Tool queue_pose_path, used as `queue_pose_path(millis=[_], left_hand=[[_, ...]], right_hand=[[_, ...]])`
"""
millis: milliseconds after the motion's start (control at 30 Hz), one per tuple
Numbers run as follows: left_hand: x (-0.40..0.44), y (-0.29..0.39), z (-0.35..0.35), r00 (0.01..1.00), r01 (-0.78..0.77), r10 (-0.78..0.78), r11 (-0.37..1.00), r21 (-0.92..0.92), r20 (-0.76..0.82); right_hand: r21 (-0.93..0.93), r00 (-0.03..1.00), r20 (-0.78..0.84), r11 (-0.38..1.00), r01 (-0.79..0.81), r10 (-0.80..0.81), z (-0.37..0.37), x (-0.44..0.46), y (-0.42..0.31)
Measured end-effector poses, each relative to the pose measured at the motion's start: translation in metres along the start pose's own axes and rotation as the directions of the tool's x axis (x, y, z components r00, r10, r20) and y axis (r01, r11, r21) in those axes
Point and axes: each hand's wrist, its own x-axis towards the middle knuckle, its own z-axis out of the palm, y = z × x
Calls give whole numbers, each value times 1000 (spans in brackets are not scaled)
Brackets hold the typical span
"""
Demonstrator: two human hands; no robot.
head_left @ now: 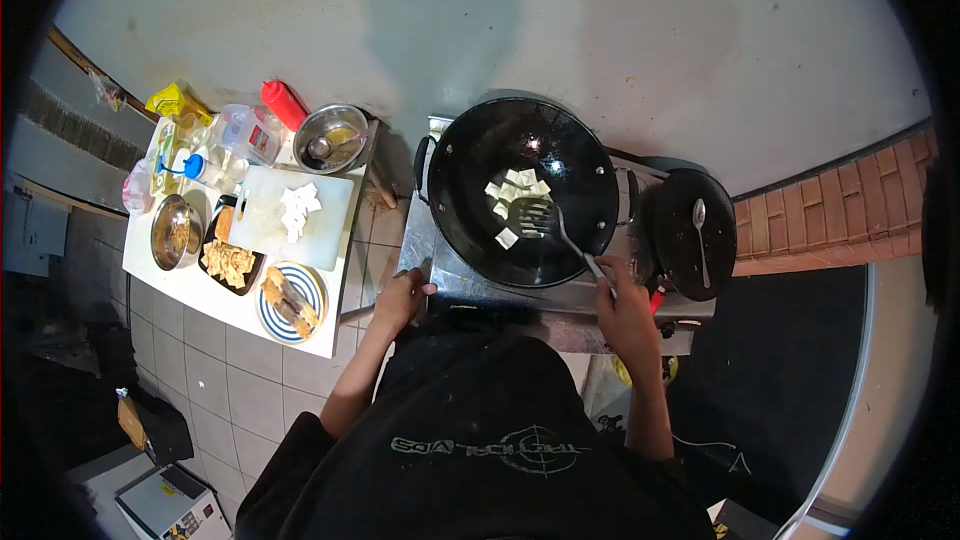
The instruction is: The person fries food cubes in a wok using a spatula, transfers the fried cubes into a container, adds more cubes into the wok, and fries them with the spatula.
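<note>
White cubes lie in a large black wok on a metal stove. My right hand is closed around the handle of a slotted metal spatula, whose head rests among the cubes in the wok. At the stove's front left edge is my left hand, its fingers curled in; whether anything is inside them cannot be made out.
On the left, a white table holds a cutting board with white pieces, a striped plate, bowls, bottles and a tray of food. Right of the wok, a spoon lies on a dark round pan.
</note>
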Motion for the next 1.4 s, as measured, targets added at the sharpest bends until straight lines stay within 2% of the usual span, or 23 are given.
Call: queue_pose_path(millis=[67,133,167,233,267,333,467,567,700,733,767,800,833,867,933,967,1067,1133,1200,1233,1300,1333,1400], left_hand=[[-2,1,0,1000,-15,15,1000,-13,-9],[-2,2,1,1000,-22,21,1000,-17,-12],[-2,1,1,1000,-25,25,999,-20,-14],[-3,2,2,1000,-13,12,1000,-9,-19],[-3,3,2,1000,-5,6,1000,3,-21],[-1,0,4,1000,-2,2,1000,0,-16],[-2,-1,5,999,-19,19,1000,-12,-25],[-2,0,4,999,-29,29,1000,2,-22],[-7,9,1,999,-16,16,1000,14,-35],[-8,13,2,999,17,-14,997,75,-41],[-9,15,3,998,48,-42,990,136,-48],[-9,14,4,998,46,-39,990,136,-49],[-10,13,7,998,51,-44,989,135,-52],[-10,12,8,997,57,-50,989,135,-54],[-12,14,5,998,69,-66,987,143,-24],[-12,15,3,996,81,-83,985,154,9],[-10,7,4,998,25,-34,989,144,58],[-9,12,-1,997,17,-26,992,123,73],[-9,12,-2,995,14,-24,994,104,94],[-7,11,-1,995,0,-10,995,100,96],[-4,11,-2,996,-14,5,995,97,95],[-4,11,-2,995,-18,4,990,138,99],[-4,11,-1,995,-21,3,984,178,103]], right_hand=[[31,1000,6,999,-15,14,3,3,-6],[10,977,100,981,-193,191,2,8,-16],[10,977,103,982,-190,188,2,7,-14],[-9,995,-76,998,63,-63,2,2,-9],[-9,995,-74,998,65,-65,-2,-1,-12],[25,995,59,997,-78,77,-15,-7,-26],[1,989,119,996,-90,89,-12,-10,-23],[32,997,72,999,-39,37,4,-2,-12],[-9,984,-133,993,119,-119,8,8,-11],[-61,956,-219,980,188,-197,7,10,-9],[-62,955,-221,980,189,-198,4,13,-5],[230,993,-120,973,22,6,-1,16,1],[482,984,36,860,-170,175,-5,19,7],[481,984,34,860,-169,175,-8,23,13],[771,967,181,584,-253,179,-11,33,22],[843,964,180,474,-252,193,-10,36,24],[846,979,118,500,-186,163,-14,48,19],[816,987,83,559,-147,139,-17,55,9],[557,994,74,823,-109,81,-29,63,-11],[560,994,73,821,-111,85,-36,67,-18],[94,994,20,990,108,-110,-46,77,-30],[95,994,19,990,109,-111,-45,82,-29],[-28,924,-87,928,371,-372,-43,90,-27]])
